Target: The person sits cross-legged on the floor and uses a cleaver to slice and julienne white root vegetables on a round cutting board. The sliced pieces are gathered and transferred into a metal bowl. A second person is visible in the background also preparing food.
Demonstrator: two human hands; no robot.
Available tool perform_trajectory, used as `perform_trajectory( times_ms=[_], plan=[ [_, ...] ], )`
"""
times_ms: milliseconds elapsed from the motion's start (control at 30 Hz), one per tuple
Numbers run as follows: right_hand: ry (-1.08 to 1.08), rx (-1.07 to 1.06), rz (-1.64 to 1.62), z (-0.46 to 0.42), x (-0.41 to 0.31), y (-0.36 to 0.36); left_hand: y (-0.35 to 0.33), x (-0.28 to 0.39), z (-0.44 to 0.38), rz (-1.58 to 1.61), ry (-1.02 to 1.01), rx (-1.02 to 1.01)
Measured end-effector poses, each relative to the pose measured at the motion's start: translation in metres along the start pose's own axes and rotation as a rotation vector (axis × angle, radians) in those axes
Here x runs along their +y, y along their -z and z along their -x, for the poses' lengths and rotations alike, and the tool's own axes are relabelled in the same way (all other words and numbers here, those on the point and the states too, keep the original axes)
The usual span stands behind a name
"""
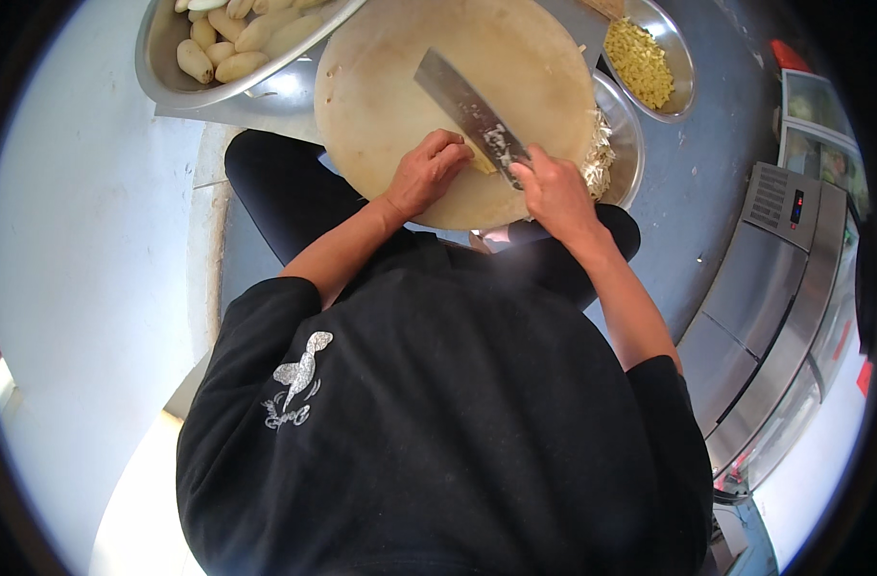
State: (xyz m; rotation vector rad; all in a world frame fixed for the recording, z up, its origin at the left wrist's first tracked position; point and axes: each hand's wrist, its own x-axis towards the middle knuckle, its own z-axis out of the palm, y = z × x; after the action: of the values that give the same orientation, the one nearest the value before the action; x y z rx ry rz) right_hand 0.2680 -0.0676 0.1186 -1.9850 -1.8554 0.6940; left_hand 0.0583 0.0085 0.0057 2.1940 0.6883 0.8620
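Observation:
My right hand (559, 196) grips the handle end of a broad cleaver (461, 101), whose blade slants up and left across a round chopping board (381, 79). Pale bits of food cling to the blade. With curled fingers, my left hand (428, 173) holds down a small pale-yellow food piece (484, 164) on the board. That piece lies beside the blade, close to its handle end; the fingertips partly cover it.
Peeled, pale lotus root sections (258, 36) fill a large steel basin (151, 72) at upper left. Right of the board, partly hidden beneath it, a steel bowl (629, 144) holds whitish shreds (598, 158). Beyond it is a bowl (683, 54) of yellow diced food (636, 65). A stainless-steel refrigerated counter (759, 266) stands at right.

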Motion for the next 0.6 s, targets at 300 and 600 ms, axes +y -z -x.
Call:
perform_trajectory(
  times_ms=[300,600],
  plan=[
    [-0.103,0.159,-0.038,0.016,0.020,0.037,-0.001,0.003,-0.008,-0.052,-0.073,-0.072],
    [-0.119,0.107,0.023,0.039,0.040,0.015,0.038,0.003,-0.007,-0.164,-0.021,-0.210]
  ],
)
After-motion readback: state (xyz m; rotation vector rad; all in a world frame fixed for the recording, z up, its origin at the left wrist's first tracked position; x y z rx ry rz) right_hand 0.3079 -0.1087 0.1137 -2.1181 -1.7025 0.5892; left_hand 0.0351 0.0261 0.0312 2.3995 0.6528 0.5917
